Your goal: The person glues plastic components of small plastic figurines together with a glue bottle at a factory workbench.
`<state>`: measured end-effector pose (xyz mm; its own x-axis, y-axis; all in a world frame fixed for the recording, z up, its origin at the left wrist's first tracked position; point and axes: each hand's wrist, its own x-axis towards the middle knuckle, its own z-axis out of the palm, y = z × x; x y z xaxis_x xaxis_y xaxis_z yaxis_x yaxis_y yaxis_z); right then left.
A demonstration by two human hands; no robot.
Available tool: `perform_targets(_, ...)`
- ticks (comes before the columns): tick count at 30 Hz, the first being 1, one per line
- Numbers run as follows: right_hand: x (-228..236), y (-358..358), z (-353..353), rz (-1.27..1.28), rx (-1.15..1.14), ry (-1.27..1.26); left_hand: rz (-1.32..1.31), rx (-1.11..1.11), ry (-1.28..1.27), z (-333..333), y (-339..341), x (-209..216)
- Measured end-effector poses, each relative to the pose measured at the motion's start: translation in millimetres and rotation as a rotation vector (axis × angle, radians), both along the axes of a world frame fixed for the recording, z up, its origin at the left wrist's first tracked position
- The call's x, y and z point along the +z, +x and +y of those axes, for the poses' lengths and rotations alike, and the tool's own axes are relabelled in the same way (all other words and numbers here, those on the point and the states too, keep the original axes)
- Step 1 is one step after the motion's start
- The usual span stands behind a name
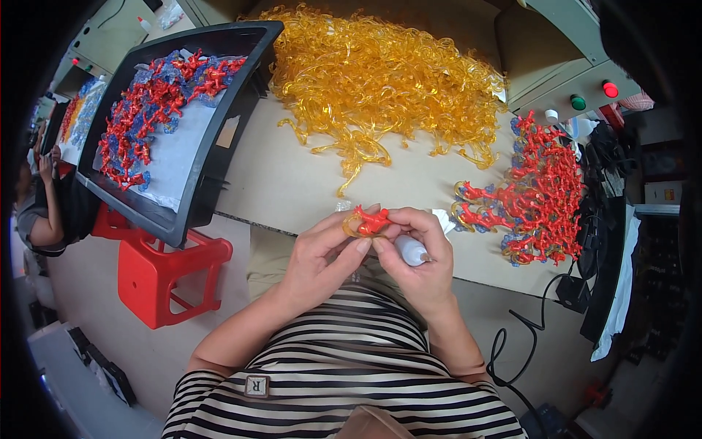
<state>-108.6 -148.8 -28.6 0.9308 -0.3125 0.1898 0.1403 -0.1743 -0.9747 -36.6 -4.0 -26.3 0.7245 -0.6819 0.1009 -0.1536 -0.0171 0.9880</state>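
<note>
Near the table's front edge, my left hand pinches a small red plastic figure with a clear amber piece on its left side. My right hand is closed around a small whitish squeeze bottle, and its thumb and forefinger also touch the figure's right side. Whether the amber piece is fixed to the figure I cannot tell. Fingers hide parts of the figure and of the bottle.
A big heap of clear amber plastic pieces covers the table's back. Many red figures with amber and blue parts stand at right. A black tray of red and blue pieces is at left, above a red stool. A cable hangs at right.
</note>
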Motion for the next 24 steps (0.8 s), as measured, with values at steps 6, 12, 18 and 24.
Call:
perform_targets(6, -2.7, -3.1, 1.6, -0.002, -0.003, 0.047, -0.214, 0.016, 0.006, -0.9, 1.2, -3.4)
perform_targets(12, -2.3, -3.6, 2.5, -0.013, 0.005, 0.051, -0.153, 0.012, 0.06, 0.0, -1.0, 9.2)
perform_targets(18, 1.3, -4.4, 1.1, 0.013, 0.017, 0.051, -0.298, 0.053, 0.042, 0.8, -0.8, -1.1)
perform_targets(24, 10.3, -2.4, -7.7, -0.008, -0.045, -0.168, -0.43, 0.064, 0.11, 1.1, 3.4, 6.1)
